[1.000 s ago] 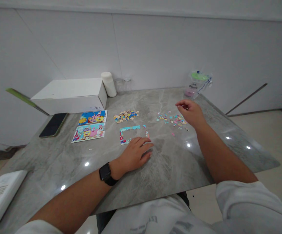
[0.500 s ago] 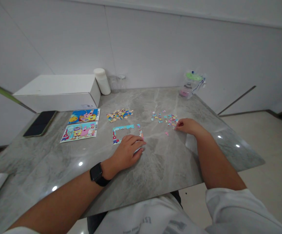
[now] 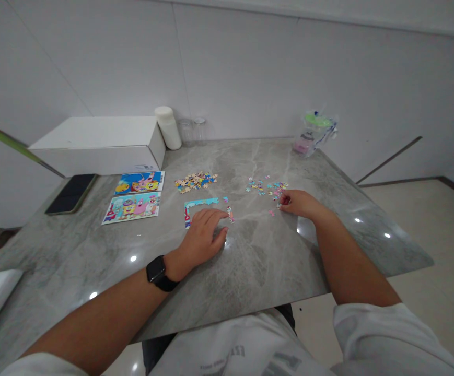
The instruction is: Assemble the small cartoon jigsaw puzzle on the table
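My left hand (image 3: pixel 203 231) rests over the lower part of a partly assembled jigsaw puzzle border (image 3: pixel 201 202). Its fingers are stretched out, the thumb stands apart, and the lower edge of the border is hidden beneath it. Beside the fingertips lies a short strip of joined puzzle pieces (image 3: pixel 230 213). One loose corner-side piece (image 3: pixel 225 199) is just above. At the near side of a scattered pile of small colourful pieces (image 3: pixel 277 188), my right hand (image 3: pixel 299 202) is closed in a pinch, with a small puzzle piece (image 3: pixel 279 206) at its fingertips. A pink piece (image 3: pixel 271 212) lies to its left.
Another pile of pieces (image 3: pixel 196 181) lies behind the border. Two cartoon picture cards (image 3: pixel 131 207), a phone (image 3: pixel 72 194) and a white box (image 3: pixel 97 159) are at left. A white bottle (image 3: pixel 168 129), clear glasses (image 3: pixel 199 130) and a plastic bag (image 3: pixel 312 136) stand at the back.
My left hand has drawn back leftward, uncovering more of the strip at the border's right side. My right hand has shifted slightly left along the pile's near edge. The view has shifted a little.
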Action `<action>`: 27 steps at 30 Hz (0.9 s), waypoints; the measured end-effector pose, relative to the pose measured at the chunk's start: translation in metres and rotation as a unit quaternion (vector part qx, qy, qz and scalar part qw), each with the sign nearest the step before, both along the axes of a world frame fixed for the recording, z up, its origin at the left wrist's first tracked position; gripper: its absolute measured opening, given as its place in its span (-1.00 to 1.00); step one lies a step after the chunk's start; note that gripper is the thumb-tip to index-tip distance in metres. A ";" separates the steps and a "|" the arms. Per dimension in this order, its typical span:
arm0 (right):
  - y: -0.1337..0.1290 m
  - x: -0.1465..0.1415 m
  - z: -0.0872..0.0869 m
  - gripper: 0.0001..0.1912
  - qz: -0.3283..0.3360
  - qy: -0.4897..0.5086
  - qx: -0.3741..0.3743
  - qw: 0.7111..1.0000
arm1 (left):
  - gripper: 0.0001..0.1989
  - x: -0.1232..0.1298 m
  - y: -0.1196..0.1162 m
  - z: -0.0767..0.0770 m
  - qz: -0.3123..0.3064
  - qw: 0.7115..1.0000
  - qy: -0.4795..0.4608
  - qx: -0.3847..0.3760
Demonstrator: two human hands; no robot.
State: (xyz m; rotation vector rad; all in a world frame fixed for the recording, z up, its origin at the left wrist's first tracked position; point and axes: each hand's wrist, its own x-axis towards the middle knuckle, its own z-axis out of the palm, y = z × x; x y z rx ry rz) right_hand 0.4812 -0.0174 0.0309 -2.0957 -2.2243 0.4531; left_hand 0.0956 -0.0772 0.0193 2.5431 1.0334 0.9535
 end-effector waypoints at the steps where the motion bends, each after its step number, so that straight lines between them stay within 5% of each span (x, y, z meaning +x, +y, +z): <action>1: 0.000 -0.001 -0.001 -0.94 0.009 0.010 0.008 1.000 | -0.71 0.000 0.000 0.000 0.000 1.000 -0.003 0.002; 10: 0.004 -0.024 0.007 -0.88 0.043 0.228 0.010 0.973 | -0.71 0.000 -0.001 0.003 -0.004 1.000 -0.008 0.009; 17: 0.010 -0.109 0.023 -0.72 0.084 0.400 -0.014 0.912 | -0.70 -0.006 0.007 0.003 0.023 0.999 -0.027 0.005; 22: 0.010 -0.163 0.004 -0.67 0.086 0.455 0.003 0.886 | -0.69 -0.013 0.019 0.002 0.078 0.997 -0.022 -0.013; 27: 0.000 -0.179 -0.022 -0.69 0.058 0.477 0.035 0.876 | -0.70 -0.014 0.023 0.001 0.103 0.994 -0.015 -0.024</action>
